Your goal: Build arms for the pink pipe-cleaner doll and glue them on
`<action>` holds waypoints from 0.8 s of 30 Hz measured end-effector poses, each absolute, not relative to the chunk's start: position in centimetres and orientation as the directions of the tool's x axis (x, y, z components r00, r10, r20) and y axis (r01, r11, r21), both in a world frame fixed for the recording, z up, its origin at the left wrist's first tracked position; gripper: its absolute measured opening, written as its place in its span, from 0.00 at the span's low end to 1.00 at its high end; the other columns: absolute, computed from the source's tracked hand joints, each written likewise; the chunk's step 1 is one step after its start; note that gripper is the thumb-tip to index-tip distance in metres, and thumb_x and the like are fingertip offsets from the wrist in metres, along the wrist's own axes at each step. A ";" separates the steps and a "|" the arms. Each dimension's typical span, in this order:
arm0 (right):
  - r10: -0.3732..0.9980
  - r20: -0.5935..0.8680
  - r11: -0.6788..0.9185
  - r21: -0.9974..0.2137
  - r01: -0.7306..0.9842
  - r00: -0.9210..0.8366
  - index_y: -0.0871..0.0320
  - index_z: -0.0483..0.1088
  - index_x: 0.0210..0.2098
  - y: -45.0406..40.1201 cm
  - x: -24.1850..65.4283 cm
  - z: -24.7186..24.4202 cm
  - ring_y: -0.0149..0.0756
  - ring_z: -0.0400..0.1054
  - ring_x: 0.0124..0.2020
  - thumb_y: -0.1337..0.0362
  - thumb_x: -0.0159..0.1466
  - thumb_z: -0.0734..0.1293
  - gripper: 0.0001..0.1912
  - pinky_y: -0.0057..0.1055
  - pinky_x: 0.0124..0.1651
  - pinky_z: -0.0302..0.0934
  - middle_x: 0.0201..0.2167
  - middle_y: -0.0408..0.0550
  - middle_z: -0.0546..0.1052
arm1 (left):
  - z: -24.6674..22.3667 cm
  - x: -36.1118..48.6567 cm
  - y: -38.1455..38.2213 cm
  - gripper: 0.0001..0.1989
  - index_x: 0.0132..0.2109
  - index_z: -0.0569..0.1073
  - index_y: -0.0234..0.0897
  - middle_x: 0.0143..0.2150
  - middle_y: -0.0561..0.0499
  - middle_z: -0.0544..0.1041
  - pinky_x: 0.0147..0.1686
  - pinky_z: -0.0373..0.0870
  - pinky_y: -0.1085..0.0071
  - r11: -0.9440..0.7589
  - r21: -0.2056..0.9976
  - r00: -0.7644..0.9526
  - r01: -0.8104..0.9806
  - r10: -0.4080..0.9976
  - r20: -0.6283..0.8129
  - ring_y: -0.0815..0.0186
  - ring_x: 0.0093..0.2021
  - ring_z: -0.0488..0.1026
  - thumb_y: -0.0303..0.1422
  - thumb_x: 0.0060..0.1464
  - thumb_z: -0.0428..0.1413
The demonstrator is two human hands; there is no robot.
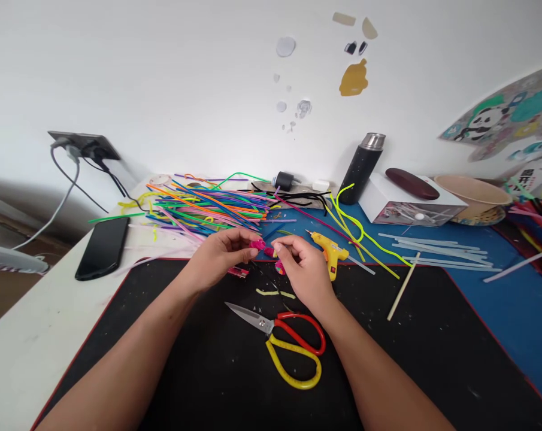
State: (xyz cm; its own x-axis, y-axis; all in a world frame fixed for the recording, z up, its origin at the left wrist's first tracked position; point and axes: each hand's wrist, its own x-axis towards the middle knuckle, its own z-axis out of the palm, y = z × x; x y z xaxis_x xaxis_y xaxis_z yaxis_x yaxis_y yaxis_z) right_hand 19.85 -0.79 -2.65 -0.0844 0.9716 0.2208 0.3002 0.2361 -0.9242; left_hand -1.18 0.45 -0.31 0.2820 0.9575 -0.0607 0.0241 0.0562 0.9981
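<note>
My left hand (228, 254) pinches a small magenta fuzzy piece (258, 245), seemingly twisted pipe cleaner, between thumb and fingertips. Just beside it, my right hand (300, 263) is closed, its thumb and forefinger on another magenta bit (269, 252) with a touch of yellow. Whether the two bits are joined I cannot tell. A round multicoloured thing (279, 267) shows under the right fingers. Below the left hand lies a pink-red lighter-like object (238, 272). Pale yellow pipe cleaner scraps (275, 293) and scissors (271, 328) with red and yellow handles rest on the black mat (199, 371).
Behind the hands spreads a heap of coloured pipe cleaners (208, 206). A yellow glue gun (330, 251) sits right of my right hand, near clear glue sticks (436, 250) and a wooden stick (403, 287). A phone (103, 248), black flask (363, 167) and bowl (475, 197) stand around.
</note>
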 end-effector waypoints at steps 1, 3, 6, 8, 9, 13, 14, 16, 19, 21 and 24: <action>0.973 0.216 0.232 -0.925 0.300 -0.086 0.55 0.78 0.41 -0.8 19.9 -2.7 0.34 0.62 0.24 0.53 0.71 0.67 0.13 0.30 0.27 0.56 0.22 0.41 0.71 | -0.4 -1.2 0.5 0.16 0.43 0.80 0.38 0.39 0.50 0.81 0.37 0.74 0.68 0.043 0.999 0.277 0.031 0.959 -0.050 0.63 0.38 0.77 0.40 0.50 0.72; 0.976 0.197 0.216 -0.930 0.296 -0.092 0.55 0.79 0.42 -0.8 19.8 -2.9 0.34 0.63 0.24 0.52 0.71 0.67 0.14 0.30 0.27 0.57 0.23 0.41 0.71 | -0.5 -1.1 0.4 0.16 0.42 0.79 0.37 0.38 0.50 0.80 0.38 0.74 0.69 0.015 0.999 0.267 0.051 0.963 -0.028 0.64 0.38 0.76 0.39 0.51 0.72; 0.978 0.171 0.199 -0.934 0.295 -0.120 0.54 0.78 0.45 -0.9 19.8 -3.0 0.34 0.66 0.25 0.52 0.71 0.67 0.14 0.30 0.29 0.59 0.24 0.41 0.73 | -0.7 -0.8 0.2 0.16 0.42 0.76 0.37 0.38 0.52 0.77 0.37 0.74 0.70 0.008 0.996 0.272 0.087 0.962 -0.032 0.65 0.37 0.75 0.40 0.52 0.71; 0.976 0.162 0.200 -0.931 0.306 -0.145 0.54 0.78 0.45 -0.9 19.6 -3.0 0.34 0.66 0.25 0.53 0.71 0.67 0.13 0.31 0.30 0.59 0.25 0.42 0.75 | -0.7 -0.6 0.0 0.16 0.43 0.75 0.37 0.38 0.52 0.76 0.34 0.74 0.70 0.011 0.995 0.290 0.102 0.956 -0.041 0.66 0.35 0.73 0.40 0.53 0.70; 0.975 0.160 0.202 -0.930 0.307 -0.157 0.54 0.78 0.44 -0.9 19.6 -3.0 0.35 0.66 0.26 0.53 0.71 0.67 0.13 0.31 0.30 0.59 0.26 0.42 0.75 | -0.7 -0.5 -0.1 0.16 0.43 0.75 0.37 0.38 0.52 0.76 0.33 0.73 0.71 0.009 0.995 0.298 0.104 0.954 -0.040 0.67 0.34 0.73 0.40 0.54 0.70; 0.976 0.120 0.162 -0.957 0.241 -0.180 0.55 0.78 0.41 -0.9 19.5 -2.8 0.34 0.64 0.26 0.52 0.71 0.67 0.13 0.30 0.29 0.56 0.26 0.42 0.74 | -0.3 -0.4 -0.3 0.17 0.44 0.76 0.37 0.37 0.53 0.76 0.31 0.73 0.72 0.019 0.998 0.327 0.068 0.944 -0.040 0.68 0.32 0.73 0.41 0.54 0.70; 0.979 0.091 0.126 -0.973 0.195 -0.181 0.55 0.77 0.40 -0.8 19.5 -2.7 0.33 0.62 0.24 0.51 0.70 0.68 0.14 0.30 0.27 0.55 0.25 0.42 0.72 | -0.1 -0.5 -0.3 0.17 0.45 0.76 0.37 0.37 0.52 0.77 0.32 0.74 0.72 0.027 0.999 0.334 0.044 0.942 -0.040 0.67 0.32 0.74 0.42 0.54 0.70; 0.982 0.018 0.031 -0.997 0.066 -0.189 0.56 0.76 0.39 -0.7 19.6 -2.5 0.31 0.57 0.21 0.49 0.68 0.70 0.16 0.29 0.23 0.50 0.21 0.39 0.68 | 0.1 -0.6 -0.2 0.18 0.47 0.78 0.36 0.36 0.50 0.80 0.35 0.76 0.69 0.039 0.999 0.345 -0.014 0.938 -0.032 0.65 0.34 0.77 0.44 0.58 0.67; 0.978 -0.062 -0.087 -0.989 -0.123 -0.200 0.56 0.75 0.37 -0.6 19.6 -2.0 0.27 0.51 0.17 0.46 0.63 0.73 0.19 0.28 0.21 0.46 0.17 0.34 0.62 | 0.1 -0.8 -0.2 0.18 0.50 0.79 0.35 0.36 0.48 0.82 0.39 0.77 0.67 0.050 0.994 0.350 -0.095 0.936 -0.014 0.63 0.35 0.79 0.44 0.61 0.66; 0.975 -0.089 -0.128 -0.974 -0.185 -0.205 0.57 0.74 0.36 -0.6 19.6 -1.8 0.25 0.50 0.16 0.45 0.62 0.75 0.20 0.27 0.21 0.45 0.16 0.33 0.62 | -0.1 -0.8 -0.2 0.18 0.52 0.80 0.36 0.39 0.47 0.82 0.41 0.77 0.67 0.061 0.990 0.360 -0.128 0.933 -0.011 0.63 0.37 0.80 0.41 0.59 0.68; 0.963 -0.122 -0.178 -0.957 -0.228 -0.238 0.58 0.74 0.36 -0.6 19.6 -1.7 0.24 0.50 0.16 0.46 0.61 0.75 0.20 0.26 0.20 0.42 0.16 0.33 0.62 | -0.4 -0.7 -0.3 0.19 0.54 0.80 0.39 0.41 0.48 0.82 0.41 0.76 0.68 0.061 0.991 0.379 -0.118 0.925 -0.012 0.64 0.38 0.79 0.37 0.57 0.69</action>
State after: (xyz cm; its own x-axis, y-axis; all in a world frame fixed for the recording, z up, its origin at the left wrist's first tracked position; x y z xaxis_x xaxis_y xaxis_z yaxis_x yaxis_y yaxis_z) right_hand 19.62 -0.65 -1.68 -0.2385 0.9635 -0.1220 -0.2280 -0.1777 -0.9573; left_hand -0.74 -0.26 -0.36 0.3792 0.9252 -0.0123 -0.1177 0.0614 0.9912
